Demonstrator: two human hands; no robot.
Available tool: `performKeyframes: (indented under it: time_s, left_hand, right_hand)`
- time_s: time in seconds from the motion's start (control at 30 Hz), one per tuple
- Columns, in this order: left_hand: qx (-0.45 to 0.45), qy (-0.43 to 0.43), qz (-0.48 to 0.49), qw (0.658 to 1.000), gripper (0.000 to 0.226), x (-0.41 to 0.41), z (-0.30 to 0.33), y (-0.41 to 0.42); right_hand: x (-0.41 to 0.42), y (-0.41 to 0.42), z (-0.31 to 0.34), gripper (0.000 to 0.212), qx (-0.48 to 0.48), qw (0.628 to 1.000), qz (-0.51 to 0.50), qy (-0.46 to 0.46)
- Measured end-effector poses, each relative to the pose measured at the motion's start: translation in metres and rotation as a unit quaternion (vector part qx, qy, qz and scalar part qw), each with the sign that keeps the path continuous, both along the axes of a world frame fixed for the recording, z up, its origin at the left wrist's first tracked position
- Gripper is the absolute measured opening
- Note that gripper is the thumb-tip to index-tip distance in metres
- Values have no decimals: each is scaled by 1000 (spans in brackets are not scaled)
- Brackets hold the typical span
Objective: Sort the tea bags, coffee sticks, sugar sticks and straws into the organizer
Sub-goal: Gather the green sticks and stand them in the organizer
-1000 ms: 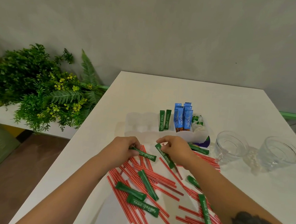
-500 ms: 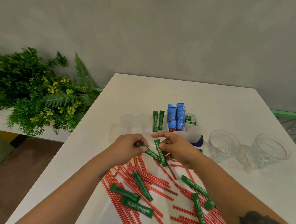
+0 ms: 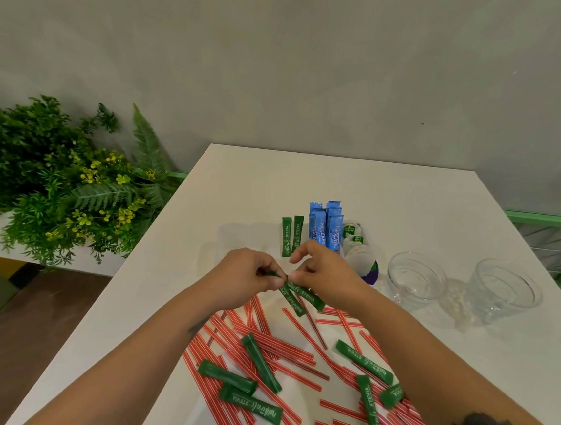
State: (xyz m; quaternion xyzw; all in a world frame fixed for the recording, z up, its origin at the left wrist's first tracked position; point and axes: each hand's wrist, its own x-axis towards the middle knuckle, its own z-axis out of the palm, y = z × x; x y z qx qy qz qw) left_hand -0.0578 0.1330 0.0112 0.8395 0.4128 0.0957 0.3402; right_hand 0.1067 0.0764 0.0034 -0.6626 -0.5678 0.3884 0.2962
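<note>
Both hands meet above the table's middle. My left hand (image 3: 249,272) pinches one green sugar stick (image 3: 292,303), and my right hand (image 3: 326,273) pinches a second green sugar stick (image 3: 308,296); the two sticks lie side by side. Behind them the clear organizer (image 3: 235,239) holds two upright green sugar sticks (image 3: 291,235), several blue coffee sticks (image 3: 325,228) and tea bags (image 3: 354,245). Several loose green sugar sticks (image 3: 259,361) and red-striped straws (image 3: 280,346) lie scattered on the white table (image 3: 410,204) below my hands.
Two glass cups (image 3: 414,283) (image 3: 501,290) stand to the right of the organizer. A green plant (image 3: 55,184) in a planter sits beyond the table's left edge. A grey wall rises behind the table.
Both hands lifted off the straw pile and came together, bringing their two green sugar sticks side by side. The head camera shifted slightly.
</note>
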Motion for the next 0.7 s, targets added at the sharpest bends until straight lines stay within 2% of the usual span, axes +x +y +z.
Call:
performKeyframes:
  time_s: [0.1, 0.2, 0.3, 0.47, 0.57, 0.7]
  left_hand:
    - [-19, -47, 36, 998, 5, -3, 5, 5]
    - [-43, -93, 74, 992, 6, -7, 8, 12]
    - [-65, -140, 95, 983, 12, -7, 7, 18]
    - [-81, -180, 96, 976, 14, 2, 13, 30]
    - [-57, -165, 92, 980, 14, 9, 22, 41]
    - [42, -119, 92, 988, 13, 21, 38, 58]
  right_hand:
    - [8, -1, 4, 12, -32, 997, -33, 62]
    - [14, -3, 6, 8, -49, 982, -58, 175]
    - [18, -3, 9, 5, -28, 960, -104, 257]
    - [20, 9, 24, 4, 25, 934, -167, 313]
    - [26, 19, 38, 9, 74, 937, -200, 277]
    - [39, 38, 54, 12, 147, 963, -216, 73]
